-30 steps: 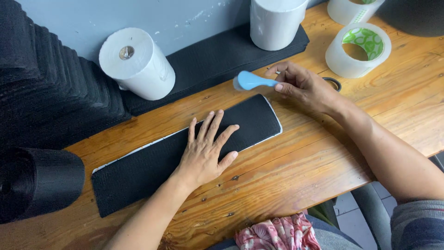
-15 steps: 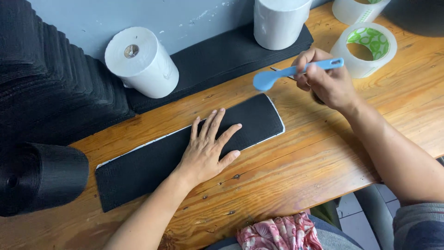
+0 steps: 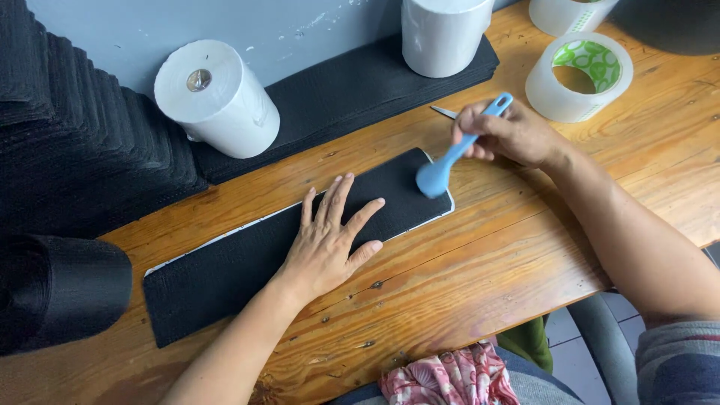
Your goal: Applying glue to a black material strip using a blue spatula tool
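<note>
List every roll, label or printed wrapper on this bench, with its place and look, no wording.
Tape roll: far right, lying flat, clear tape on a core printed green and white.
Second tape roll: behind it at the top edge, cut off, same green print.
White paper roll: far left, on its side, plain, no print visible.
White roll: upright at top centre, plain.
No screens or signs.

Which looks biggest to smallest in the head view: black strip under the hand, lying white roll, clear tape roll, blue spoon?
1. black strip, clearly largest.
2. white roll.
3. clear tape roll, close to the white roll in apparent size, so unsure.
4. blue spoon, smallest, held in the right hand.
</note>
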